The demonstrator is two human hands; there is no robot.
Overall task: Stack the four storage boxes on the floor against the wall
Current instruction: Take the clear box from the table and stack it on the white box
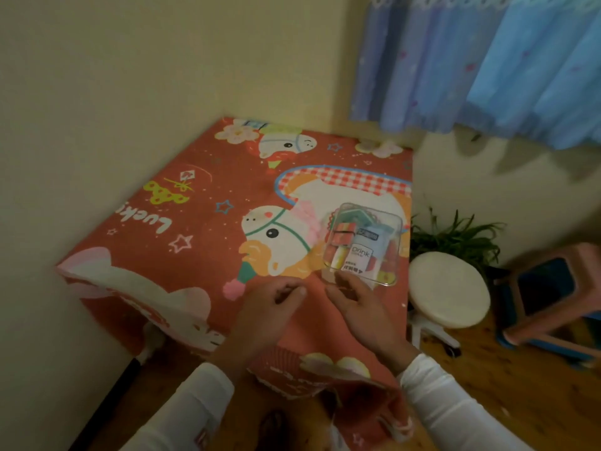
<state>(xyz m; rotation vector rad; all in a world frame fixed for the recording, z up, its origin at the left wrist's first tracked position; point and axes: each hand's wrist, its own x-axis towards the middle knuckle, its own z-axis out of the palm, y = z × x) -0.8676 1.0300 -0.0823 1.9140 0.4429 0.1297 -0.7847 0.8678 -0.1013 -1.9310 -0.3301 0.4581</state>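
One clear plastic storage box filled with colourful packets sits on a table under a red cartoon tablecloth, near its right edge. My right hand is just in front of the box, fingertips touching or nearly touching its near edge, fingers spread. My left hand hovers over the cloth to the left of it, fingers loosely curled, holding nothing. No other storage boxes are in view.
The table stands in a corner against a cream wall. A round white stool, a potted plant and a tipped pink stool stand on the wooden floor to the right. Blue curtains hang above.
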